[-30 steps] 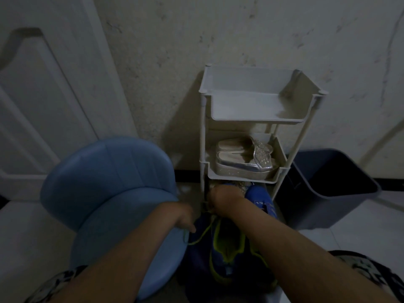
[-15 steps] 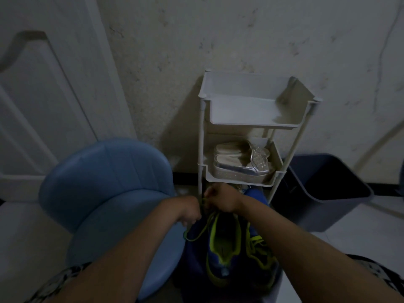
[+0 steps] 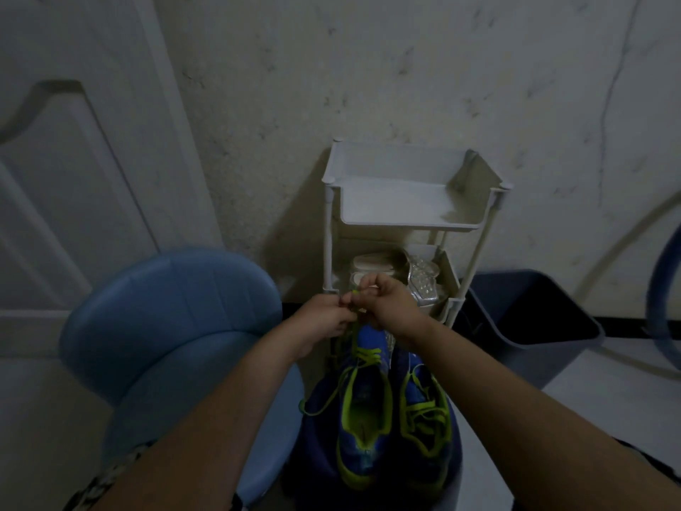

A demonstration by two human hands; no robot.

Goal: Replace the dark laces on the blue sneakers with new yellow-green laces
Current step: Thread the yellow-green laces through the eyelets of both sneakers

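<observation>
Yellow-green flat lace (image 3: 365, 354) already crosses the toe end of the left blue mesh sneaker (image 3: 363, 429), which lies just in front of the white plastic shelf rack (image 3: 405, 201). Before the rack's lower tray, the left hand (image 3: 324, 320) and right hand (image 3: 388, 306) both pinch the lace ends. My worry is that uneven pulling leaves one end short, or a pinched tip slips and the crossings slacken.

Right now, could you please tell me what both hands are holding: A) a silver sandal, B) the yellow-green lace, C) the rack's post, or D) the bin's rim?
B: the left hand and right hand meet fingertip to fingertip and pinch the lace, which runs up from the sneaker below them.
</observation>
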